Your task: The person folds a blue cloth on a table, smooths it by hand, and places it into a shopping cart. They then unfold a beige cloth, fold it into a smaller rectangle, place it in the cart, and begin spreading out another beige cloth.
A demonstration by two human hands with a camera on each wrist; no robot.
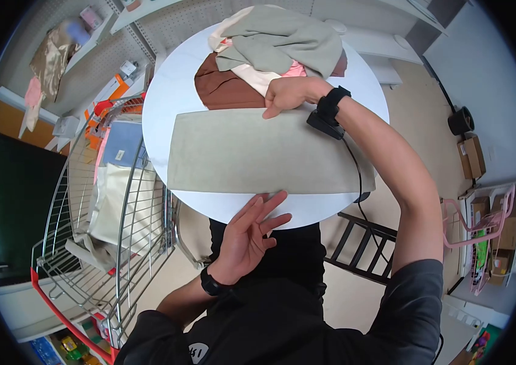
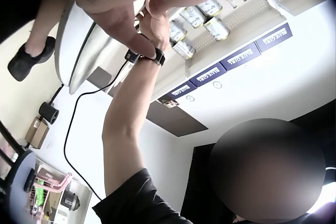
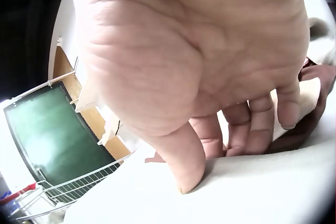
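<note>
A grey-green cloth (image 1: 233, 152), folded into a long flat rectangle, lies across the round white table (image 1: 159, 115). At its far edge, my right hand (image 1: 291, 94) has the thumb on top and the fingers bent beyond the edge. In the right wrist view that thumb (image 3: 184, 161) presses into the pale fabric, with the curled fingers behind it. My left hand (image 1: 246, 237) is at the near edge, palm up, fingers spread and fingertips right at the cloth's border. Behind the cloth sits a loose heap of grey-green (image 1: 288, 39), brown (image 1: 227, 88), cream and pink fabric.
A wire shopping cart (image 1: 121, 201) with folded cloths stands against the table's left side. A black cable (image 1: 355, 161) runs from the right wrist camera over the cloth. Right of the table, a black step ladder (image 1: 364, 246) is on the floor. Shelves line the walls.
</note>
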